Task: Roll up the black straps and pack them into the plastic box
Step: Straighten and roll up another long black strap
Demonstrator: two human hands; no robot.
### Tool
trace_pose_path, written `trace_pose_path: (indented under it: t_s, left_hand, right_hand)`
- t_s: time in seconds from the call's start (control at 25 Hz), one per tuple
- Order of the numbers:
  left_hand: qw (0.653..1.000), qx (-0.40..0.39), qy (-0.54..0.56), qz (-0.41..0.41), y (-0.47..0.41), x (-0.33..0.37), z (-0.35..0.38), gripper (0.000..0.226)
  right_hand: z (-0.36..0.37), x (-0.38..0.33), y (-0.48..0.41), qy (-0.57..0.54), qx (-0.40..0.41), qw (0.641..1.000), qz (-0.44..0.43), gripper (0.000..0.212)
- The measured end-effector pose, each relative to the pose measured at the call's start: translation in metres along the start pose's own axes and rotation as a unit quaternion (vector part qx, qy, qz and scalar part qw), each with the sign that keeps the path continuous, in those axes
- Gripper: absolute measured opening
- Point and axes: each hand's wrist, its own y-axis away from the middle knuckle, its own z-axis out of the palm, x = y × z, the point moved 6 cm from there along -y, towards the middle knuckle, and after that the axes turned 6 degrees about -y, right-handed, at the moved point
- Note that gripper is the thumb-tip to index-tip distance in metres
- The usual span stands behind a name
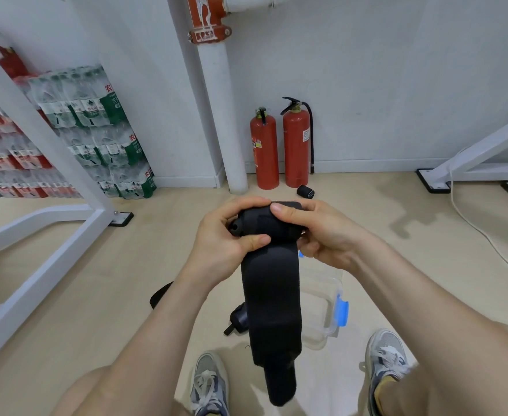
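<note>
Rolling is the step in hand; I have the black strap (270,295) gripped at its rolled head by the left hand (225,244) and right hand (321,232), fingers and thumbs curled round it; the tail hangs over the clear plastic box (333,322); next, I judge, come more tight turns; another strap (237,319) lies beside the box; a rolled one (305,192) sits near the fire extinguishers (264,151); only the tail screens the box.
</note>
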Motion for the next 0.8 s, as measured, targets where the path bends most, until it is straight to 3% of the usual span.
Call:
trace_pose_path:
  t_s: [0.08,0.2,0.36,0.48,0.8]
  left_hand:
    - [0.997,0.0,0.042,-0.059,0.0,-0.009,0.002,0.062]
    - [0.977,-0.018,0.142,-0.16,0.002,-0.019,0.009,0.058]
    - [0.955,-0.042,0.163,-0.246,0.006,-0.021,0.017,0.062]
    - [0.951,-0.019,0.175,-0.256,0.006,-0.022,0.015,0.062]
    - [0.945,0.014,0.219,-0.241,0.007,-0.023,0.01,0.032]
  right_hand:
    - [-0.006,-0.001,-0.005,-0.015,0.021,0.999,-0.019,0.033]
    - [-0.011,-0.006,-0.007,-0.046,0.042,0.997,-0.049,0.014]
    - [-0.006,-0.002,-0.008,-0.016,0.047,0.996,-0.071,0.029]
    - [-0.001,-0.005,-0.007,0.047,0.037,0.993,-0.102,0.029]
    - [0.004,-0.013,-0.002,0.123,0.022,0.974,-0.188,0.04]
